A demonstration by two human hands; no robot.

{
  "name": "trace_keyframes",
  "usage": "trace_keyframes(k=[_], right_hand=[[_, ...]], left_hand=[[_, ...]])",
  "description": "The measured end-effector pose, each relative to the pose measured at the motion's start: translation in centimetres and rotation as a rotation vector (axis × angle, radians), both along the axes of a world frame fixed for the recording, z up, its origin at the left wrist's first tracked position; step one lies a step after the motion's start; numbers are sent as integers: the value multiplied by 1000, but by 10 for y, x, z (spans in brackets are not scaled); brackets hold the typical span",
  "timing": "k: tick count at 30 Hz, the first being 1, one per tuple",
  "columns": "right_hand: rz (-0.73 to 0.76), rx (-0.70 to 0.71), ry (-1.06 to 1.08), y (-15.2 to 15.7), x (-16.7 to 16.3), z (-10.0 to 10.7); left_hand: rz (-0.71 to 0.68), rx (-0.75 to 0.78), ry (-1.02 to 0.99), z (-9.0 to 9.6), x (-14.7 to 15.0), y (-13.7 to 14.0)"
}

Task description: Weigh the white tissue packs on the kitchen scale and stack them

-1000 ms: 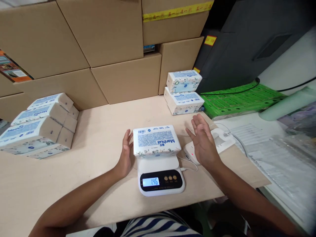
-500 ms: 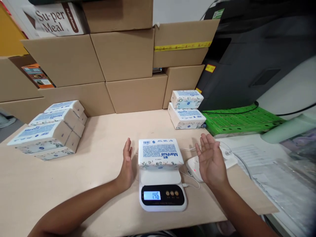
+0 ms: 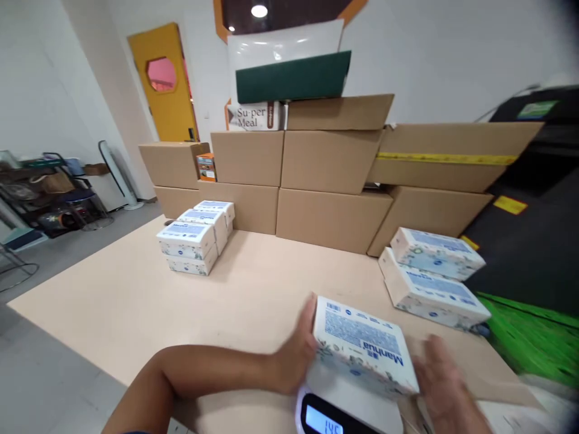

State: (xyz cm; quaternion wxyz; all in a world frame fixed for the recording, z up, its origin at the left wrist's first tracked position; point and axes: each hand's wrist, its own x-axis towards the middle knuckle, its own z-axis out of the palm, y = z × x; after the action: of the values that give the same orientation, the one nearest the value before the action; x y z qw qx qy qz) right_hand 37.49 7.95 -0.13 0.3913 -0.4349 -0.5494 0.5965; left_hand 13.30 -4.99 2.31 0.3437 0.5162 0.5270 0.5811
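The left hand [image 3: 295,351] is open, fingers against the left end of the tissue pack [image 3: 364,343] on the scale [image 3: 362,405]; the right hand [image 3: 441,377], blurred, is spread beside the other end, contact unclear. Uneven pressure could push the pack askew off the scale. Counted: one scale, one pack upon it, two visible in the right stack [image 3: 434,288], three topping the left stack [image 3: 196,238], its lower layer partly hidden.
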Motion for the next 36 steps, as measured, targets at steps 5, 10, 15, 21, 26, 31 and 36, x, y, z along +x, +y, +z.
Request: trace_keyframes(k=[5,10,15,21,26,31,36], right_hand=[[185,47,5,-43,-26,64],[358,291,-13,-76,-70,101],[813,477,-360,-105,-156,83],[1030,1082,-705,-152,-281,67],[947,1418,-722,-181,-345,61],[830,1483,-809,-195,-384,58],[762,1492,-837,-200,-405,53]], left_hand=[[-148,163,117,41,14,-27],[-62,277,215,71,-24,-83],[333,50,178,46,-87,-160],[745,-220,254,6,-153,-218],[934,-138,315,-8,-186,-234],[996,-141,141,-18,-208,-246],[986,-102,33,-28,-218,-259]])
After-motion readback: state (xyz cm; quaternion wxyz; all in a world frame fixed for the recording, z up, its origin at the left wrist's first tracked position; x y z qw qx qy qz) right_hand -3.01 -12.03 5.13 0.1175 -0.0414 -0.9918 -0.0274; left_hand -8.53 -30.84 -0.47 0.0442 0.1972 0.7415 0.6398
